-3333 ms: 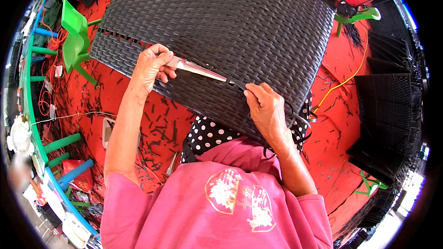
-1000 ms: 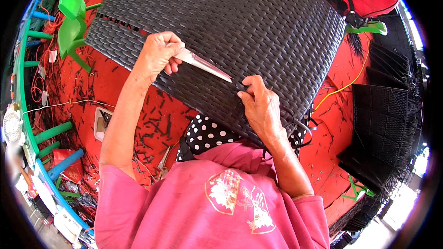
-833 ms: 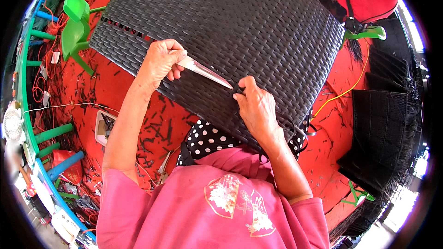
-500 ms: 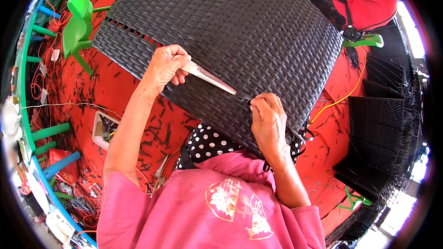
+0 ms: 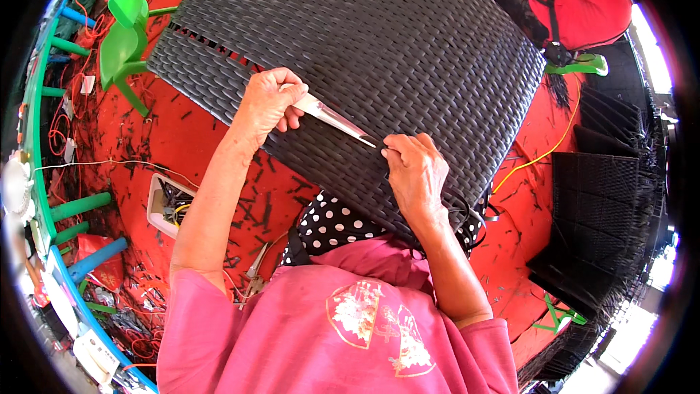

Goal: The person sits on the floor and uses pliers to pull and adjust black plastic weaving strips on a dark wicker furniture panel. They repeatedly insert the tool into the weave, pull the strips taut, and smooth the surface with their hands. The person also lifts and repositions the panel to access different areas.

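A large black woven rattan-style panel (image 5: 350,36) lies across my lap. My left hand (image 5: 270,106) is closed round the wide end of a long, flat, tapered metallic tool (image 5: 334,118). Its narrow tip points right, down toward the weave. At that tip, my right hand (image 5: 417,175) has thumb and fingers pinched together on what looks like a black flat strip, mostly hidden by the fingers. Loose black strips (image 5: 458,208) curl beside my right wrist, over the panel's near edge.
A small green chair (image 5: 125,47) stands at the far left. On the red floor (image 5: 120,157), littered with black offcuts, sits a white box (image 5: 157,208) of tools. Black woven pieces (image 5: 590,211) stack at right. A person in red (image 5: 583,4) is at the far right.
My right hand has moved up and left, closer to the tool's tip. The left hand and tool have shifted slightly right.
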A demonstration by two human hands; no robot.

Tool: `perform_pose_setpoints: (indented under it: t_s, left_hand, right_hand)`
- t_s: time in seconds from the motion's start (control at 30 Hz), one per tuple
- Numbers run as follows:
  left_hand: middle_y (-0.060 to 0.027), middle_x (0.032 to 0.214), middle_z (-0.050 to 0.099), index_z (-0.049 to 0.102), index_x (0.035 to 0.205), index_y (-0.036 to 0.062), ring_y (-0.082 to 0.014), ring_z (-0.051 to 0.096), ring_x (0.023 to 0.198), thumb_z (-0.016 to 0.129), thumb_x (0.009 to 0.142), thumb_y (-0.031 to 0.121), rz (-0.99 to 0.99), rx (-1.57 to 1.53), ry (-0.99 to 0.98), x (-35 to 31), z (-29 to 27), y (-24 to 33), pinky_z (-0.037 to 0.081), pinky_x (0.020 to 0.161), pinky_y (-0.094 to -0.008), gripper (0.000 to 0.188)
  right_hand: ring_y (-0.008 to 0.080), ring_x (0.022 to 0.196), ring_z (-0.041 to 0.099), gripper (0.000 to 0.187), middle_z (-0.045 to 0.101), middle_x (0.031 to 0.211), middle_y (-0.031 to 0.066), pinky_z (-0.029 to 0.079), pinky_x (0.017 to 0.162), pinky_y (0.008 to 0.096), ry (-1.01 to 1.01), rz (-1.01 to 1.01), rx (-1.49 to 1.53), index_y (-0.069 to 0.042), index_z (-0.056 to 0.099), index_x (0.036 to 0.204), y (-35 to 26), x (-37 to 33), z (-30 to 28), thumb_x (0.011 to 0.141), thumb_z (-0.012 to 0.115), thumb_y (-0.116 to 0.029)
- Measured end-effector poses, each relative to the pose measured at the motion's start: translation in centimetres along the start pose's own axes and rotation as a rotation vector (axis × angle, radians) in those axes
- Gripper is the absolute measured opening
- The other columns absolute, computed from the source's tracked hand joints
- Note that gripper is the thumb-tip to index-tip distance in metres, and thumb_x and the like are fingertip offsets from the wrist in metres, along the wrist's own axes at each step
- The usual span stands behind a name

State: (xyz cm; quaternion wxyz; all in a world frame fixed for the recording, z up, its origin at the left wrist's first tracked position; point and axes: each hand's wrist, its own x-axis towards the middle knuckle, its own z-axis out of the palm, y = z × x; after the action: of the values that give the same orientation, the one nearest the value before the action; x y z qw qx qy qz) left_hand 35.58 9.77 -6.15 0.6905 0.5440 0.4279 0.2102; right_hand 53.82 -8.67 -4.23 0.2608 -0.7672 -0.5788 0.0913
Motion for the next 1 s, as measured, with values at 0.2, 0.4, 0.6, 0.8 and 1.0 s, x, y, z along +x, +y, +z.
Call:
perform_pose_setpoints:
  t_s: [0.2, 0.4, 0.6, 0.8, 1.0]
  left_hand:
    - [-0.0088, 0.065, 0.063, 0.060, 0.083, 0.0014, -0.0115, 0.055, 0.042, 0.061, 0.085, 0.012, -0.013, -0.028, 0.038, -0.7, -0.6, -0.3, 0.039, 0.032, -0.0212, 0.011]
    - [-0.0069, 0.060, 0.061, 0.059, 0.078, 0.0032, -0.0119, 0.056, 0.041, 0.060, 0.084, 0.014, 0.010, -0.011, 0.028, -0.5, 0.0, 0.0, 0.039, 0.032, -0.0214, 0.013]
    - [-0.0063, 0.063, 0.062, 0.059, 0.080, 0.0036, -0.0099, 0.055, 0.041, 0.063, 0.085, 0.014, 0.030, -0.016, 0.014, -0.1, -0.4, -0.7, 0.038, 0.031, -0.0192, 0.012]
    - [-0.0056, 0.063, 0.061, 0.059, 0.082, 0.0034, -0.0097, 0.055, 0.042, 0.063, 0.086, 0.015, 0.016, 0.010, 0.017, 0.0, 0.2, -0.4, 0.037, 0.032, -0.0193, 0.013]
    - [-0.0080, 0.063, 0.062, 0.060, 0.082, 0.0026, -0.0124, 0.056, 0.042, 0.059, 0.083, 0.010, -0.010, 0.025, 0.070, -0.5, -0.4, -0.9, 0.040, 0.032, -0.0225, 0.008]
  right_hand:
    - [0.0343, 0.096, 0.052, 0.022, 0.055, 0.110, 0.0120, 0.051, 0.071, 0.0440, 0.008, -0.096, -0.193, -0.008, 0.063, 0.096, -3.4, 0.4, -2.2, 0.073, 0.063, -0.004]
    - [0.0359, 0.089, 0.052, 0.030, 0.054, 0.098, 0.0155, 0.048, 0.071, 0.0463, -0.148, -0.170, -0.175, -0.003, 0.058, 0.098, -2.6, 1.6, -1.8, 0.069, 0.056, 0.004]
    - [0.0341, 0.087, 0.050, 0.018, 0.053, 0.090, 0.0152, 0.047, 0.068, 0.0433, -0.023, -0.165, -0.209, -0.002, 0.059, 0.084, -1.3, 0.8, -1.6, 0.067, 0.059, 0.003]
    - [0.0331, 0.091, 0.048, 0.016, 0.052, 0.094, 0.0139, 0.048, 0.070, 0.0426, -0.084, -0.132, -0.226, -0.001, 0.059, 0.080, -0.4, -0.2, -1.3, 0.066, 0.057, 0.007]
    - [0.0292, 0.088, 0.051, 0.027, 0.056, 0.084, 0.0086, 0.042, 0.076, 0.0432, -0.078, -0.258, -0.285, -0.006, 0.060, 0.098, -2.6, 0.8, -0.1, 0.072, 0.065, -0.006]
